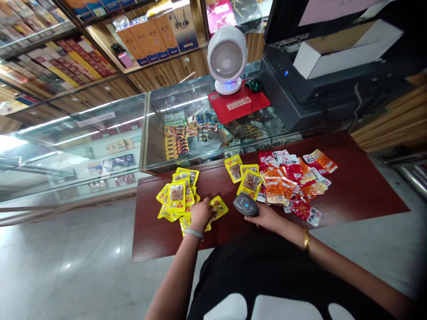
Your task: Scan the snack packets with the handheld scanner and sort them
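Note:
My right hand (266,218) is wrapped around a dark grey barcode scanner (245,204) with a small blue light on top. My left hand (201,215) has its fingers closed on the edge of a yellow snack packet (219,208), just left of the scanner. Under and behind that hand lies a loose pile of yellow snack packets (176,196). Beyond the scanner are a few more yellow packets (250,183), showing barcodes. To their right, a heap of red, white and orange packets (283,173) spreads over the dark red wooden board (363,191).
A glass display counter (196,151) with small goods inside runs behind the board. On it stand a white fan (227,60), a red mat (238,104) and a computer mouse (254,85). A dark cash register (300,95) carries an open white box (347,51). Shelves of boxes line the back.

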`<state>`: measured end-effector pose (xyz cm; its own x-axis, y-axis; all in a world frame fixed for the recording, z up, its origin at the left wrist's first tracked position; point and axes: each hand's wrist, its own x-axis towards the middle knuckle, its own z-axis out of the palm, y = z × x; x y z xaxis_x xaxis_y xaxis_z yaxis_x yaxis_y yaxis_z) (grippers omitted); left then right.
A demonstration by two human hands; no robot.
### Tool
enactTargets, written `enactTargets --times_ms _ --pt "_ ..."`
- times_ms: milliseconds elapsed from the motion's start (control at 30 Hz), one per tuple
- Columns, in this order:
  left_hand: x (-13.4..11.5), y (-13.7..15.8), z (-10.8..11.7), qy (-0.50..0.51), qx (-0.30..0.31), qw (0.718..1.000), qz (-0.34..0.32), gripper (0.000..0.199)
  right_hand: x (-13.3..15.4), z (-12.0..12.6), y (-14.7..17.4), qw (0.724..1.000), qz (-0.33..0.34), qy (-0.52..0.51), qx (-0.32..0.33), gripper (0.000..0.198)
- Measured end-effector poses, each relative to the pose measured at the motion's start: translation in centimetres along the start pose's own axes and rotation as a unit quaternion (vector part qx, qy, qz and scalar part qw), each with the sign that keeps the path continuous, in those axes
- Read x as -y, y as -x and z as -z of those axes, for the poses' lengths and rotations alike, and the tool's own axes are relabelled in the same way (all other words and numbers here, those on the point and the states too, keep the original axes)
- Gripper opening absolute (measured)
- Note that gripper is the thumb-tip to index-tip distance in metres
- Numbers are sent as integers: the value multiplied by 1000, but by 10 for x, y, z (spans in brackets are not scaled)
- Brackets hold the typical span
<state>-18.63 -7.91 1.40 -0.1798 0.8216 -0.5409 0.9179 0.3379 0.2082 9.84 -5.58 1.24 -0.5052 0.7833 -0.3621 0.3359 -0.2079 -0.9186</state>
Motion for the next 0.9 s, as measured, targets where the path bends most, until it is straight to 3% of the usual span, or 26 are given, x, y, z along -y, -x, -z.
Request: enactTargets --times_ms 67,167,300,500,667,800,900 --pt "-1 -10 1 123 -11 992 23 24 2 1 2 1000 0 3 6 51" --pt "-5 -26 -4 298 -43 954 -4 17 7 2 4 1000 5 0 15 49" --pt "-17 -42 -13 431 -42 901 -14 22 12 2 6 1000 4 -9 24 51" --pt "-35 -51 -13 538 -38 842 16 29 16 3 8 998 7 -12 56 55" --pt "-59 -55 -11 582 -23 813 23 27 17 1 5 998 5 -14 56 54" --pt "-81 -56 -9 596 27 802 -26 28 11 2 1 1000 7 8 3 49" --pt "-76 -52 -4 589 44 803 -81 39 6 5 -2 1000 8 16 -16 48"
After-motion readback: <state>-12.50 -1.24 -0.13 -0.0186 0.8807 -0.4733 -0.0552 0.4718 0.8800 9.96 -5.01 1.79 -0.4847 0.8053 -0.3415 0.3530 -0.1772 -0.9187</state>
